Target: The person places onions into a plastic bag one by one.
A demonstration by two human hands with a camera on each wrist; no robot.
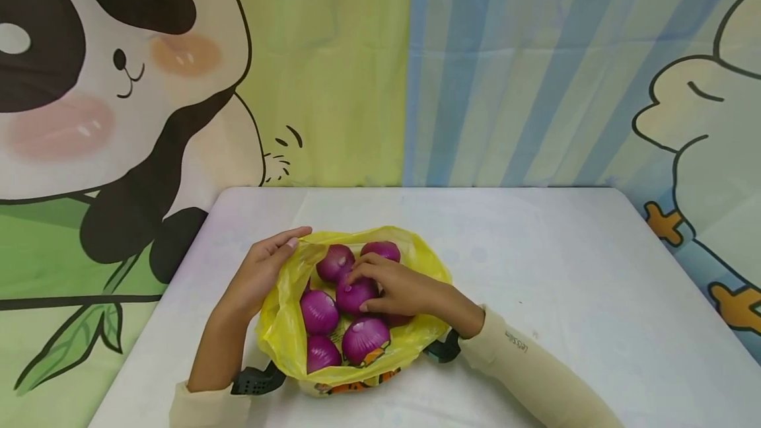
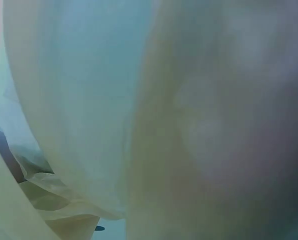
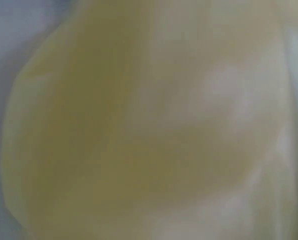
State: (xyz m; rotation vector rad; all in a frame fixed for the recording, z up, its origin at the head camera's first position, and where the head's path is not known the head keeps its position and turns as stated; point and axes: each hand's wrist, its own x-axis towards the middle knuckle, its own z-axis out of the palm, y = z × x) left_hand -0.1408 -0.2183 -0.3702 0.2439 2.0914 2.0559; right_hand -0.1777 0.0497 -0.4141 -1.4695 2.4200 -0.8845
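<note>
A yellow plastic bag stands wide-mouthed on the table in the head view, with several purple-skinned onions inside. My right hand reaches in from the right and grips an onion near the middle, fingers over its far side and thumb at its near side. At the bag's left side, my left hand rests against the plastic with its fingers extended along the rim. Blurred close-ups of the yellow plastic fill most of both wrist views.
The bag stands on a white-covered table. Behind it hangs a printed cloth with a panda and blue stripes. Black wrist devices show under both forearms, close to the bag's sides.
</note>
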